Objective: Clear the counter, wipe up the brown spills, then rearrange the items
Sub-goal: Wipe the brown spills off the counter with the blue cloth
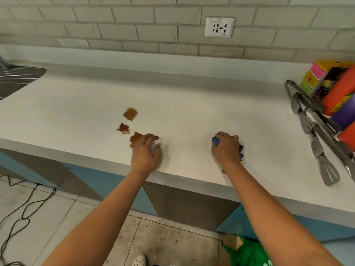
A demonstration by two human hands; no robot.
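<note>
Brown spills (130, 114) unwiped; right hand (227, 147) grips cloth (216, 141)

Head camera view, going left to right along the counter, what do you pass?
Dark sink → brown spills → left hand, resting open on the white counter → right hand, closed on a blue cloth → metal tongs and spatulas → colourful packages at the far right.

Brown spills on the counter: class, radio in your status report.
Left hand empty, beside nearest spill. Right hand shut on blue cloth. Three brown spills unwiped. Tongs and packets pushed far right, clear of the wiping path.
</note>
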